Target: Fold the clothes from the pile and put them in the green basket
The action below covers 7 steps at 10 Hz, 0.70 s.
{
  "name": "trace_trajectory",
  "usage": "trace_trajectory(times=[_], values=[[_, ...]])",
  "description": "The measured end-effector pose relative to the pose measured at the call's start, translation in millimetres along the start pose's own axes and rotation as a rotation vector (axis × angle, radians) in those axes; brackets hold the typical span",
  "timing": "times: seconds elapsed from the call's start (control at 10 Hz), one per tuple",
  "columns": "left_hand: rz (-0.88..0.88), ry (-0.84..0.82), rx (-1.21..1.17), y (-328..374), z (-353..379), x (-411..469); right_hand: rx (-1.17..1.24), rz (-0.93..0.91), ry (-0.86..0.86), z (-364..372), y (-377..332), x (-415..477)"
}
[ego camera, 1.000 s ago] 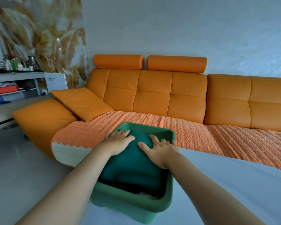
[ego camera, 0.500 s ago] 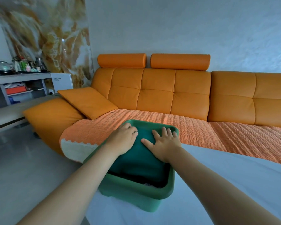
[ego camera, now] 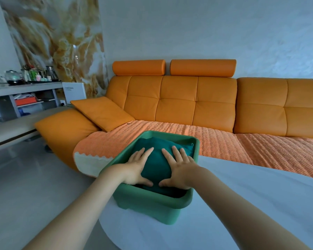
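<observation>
The green basket (ego camera: 153,206) stands on the white table's left edge, in front of the sofa. A folded teal garment (ego camera: 157,159) lies on top inside it, bulging above darker clothes underneath. My left hand (ego camera: 136,166) presses flat on the garment's left side with its fingers straight. My right hand (ego camera: 179,168) presses flat on the right side the same way, thumbs pointing toward each other near the basket's front rim. No pile of unfolded clothes shows in this view.
An orange sofa (ego camera: 197,105) with a ribbed orange seat cover (ego camera: 224,143) runs behind the basket. A loose cushion (ego camera: 101,112) leans at its left end. A grey shelf unit (ego camera: 25,98) with bottles stands far left. The white table (ego camera: 242,204) spreads right.
Both hands have slid toward me on the teal garment and flattened, the left hand's fingers uncurling. The view has shifted slightly, bringing the basket closer to the middle.
</observation>
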<state>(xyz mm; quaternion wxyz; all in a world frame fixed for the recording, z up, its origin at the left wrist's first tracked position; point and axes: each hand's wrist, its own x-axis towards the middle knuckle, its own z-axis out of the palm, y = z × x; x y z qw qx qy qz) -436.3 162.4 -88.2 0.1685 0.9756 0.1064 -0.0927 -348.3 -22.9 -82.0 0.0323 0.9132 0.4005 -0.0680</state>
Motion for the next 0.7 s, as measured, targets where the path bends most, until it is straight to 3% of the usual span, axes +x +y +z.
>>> trace_trajectory(times=[0.2, 0.4, 0.6, 0.7], values=[[0.014, 0.033, -0.065, -1, -1, -4, 0.027, 0.001, 0.067, 3, 0, -3], [-0.022, 0.136, -0.386, 13, -31, -36, 0.426, -0.037, 0.214, -6, 12, -27], [0.189, 0.709, -0.648, 49, -69, -101, 0.778, -0.182, 0.621, -66, 26, -91], [0.392, 0.976, -0.711, 70, -95, -161, 0.913, -0.377, 0.902, -116, 25, -154]])
